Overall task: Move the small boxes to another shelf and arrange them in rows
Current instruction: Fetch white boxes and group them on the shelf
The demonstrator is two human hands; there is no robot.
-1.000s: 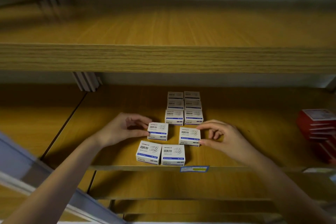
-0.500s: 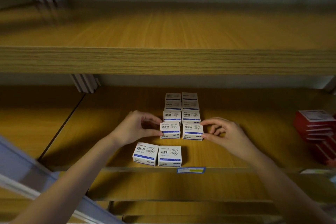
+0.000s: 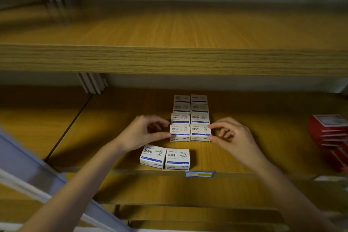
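Left hand (image 3: 140, 133) pinches the left box (image 3: 179, 133) by its left side, thumb and forefinger closed on it; right hand (image 3: 232, 135) likewise pinches the right box (image 3: 200, 132); both rest on the shelf (image 3: 254, 156), touching; two loose boxes (image 3: 164, 158) sit near the front edge; six stacked-row boxes (image 3: 190, 109) extend behind toward the back edge.

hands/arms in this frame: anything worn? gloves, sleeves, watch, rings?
Nothing worn that shows. The left hand and right hand are bare, no gloves, and no rings can be made out in the dim light. Both forearms are bare to the frame edge: no sleeves, watch or wristband in view.
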